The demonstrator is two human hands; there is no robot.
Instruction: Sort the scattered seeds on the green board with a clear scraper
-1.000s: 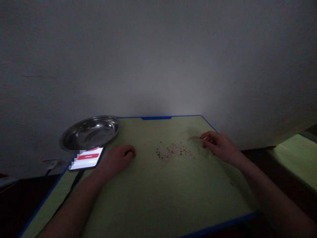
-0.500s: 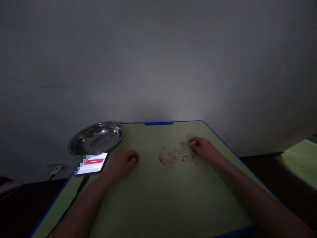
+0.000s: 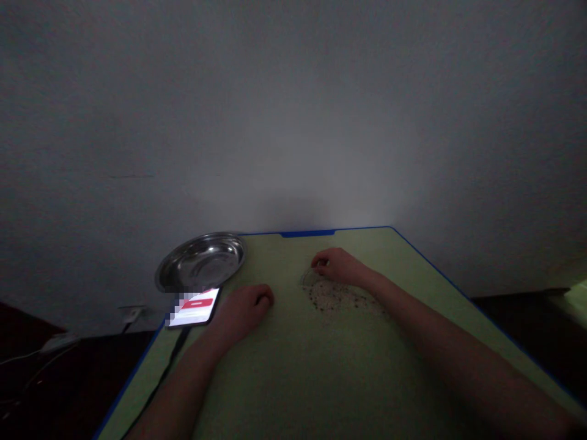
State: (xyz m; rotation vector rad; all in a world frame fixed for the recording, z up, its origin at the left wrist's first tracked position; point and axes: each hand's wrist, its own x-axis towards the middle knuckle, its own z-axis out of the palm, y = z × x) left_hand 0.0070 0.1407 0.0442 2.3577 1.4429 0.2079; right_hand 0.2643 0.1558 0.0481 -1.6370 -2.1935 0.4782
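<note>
A loose patch of pale grains mixed with small dark bits point(image 3: 337, 298) lies spread on the green table point(image 3: 293, 373). Over the far left edge of that patch is my right hand point(image 3: 337, 266), its thumb and fingers pinched on a thin see-through thing point(image 3: 304, 277) with a curved outline; its kind is too faint to make out. My left hand point(image 3: 243, 308) rests on the table left of the grains, fingers curled in and nothing visible in them. It lies just right of a lit phone point(image 3: 197, 310).
A shiny metal basin point(image 3: 202, 263) stands at the table's back left, behind the phone. A black cable point(image 3: 172, 360) runs from the phone toward the near edge. The grey wall point(image 3: 293, 122) rises behind the table's blue rim, and a plug point(image 3: 132, 315) sits low at left.
My right hand has moved left across the grains with the see-through thing, from their right side to their far left edge. My left hand stays beside the phone. The whole view has shifted slightly.
</note>
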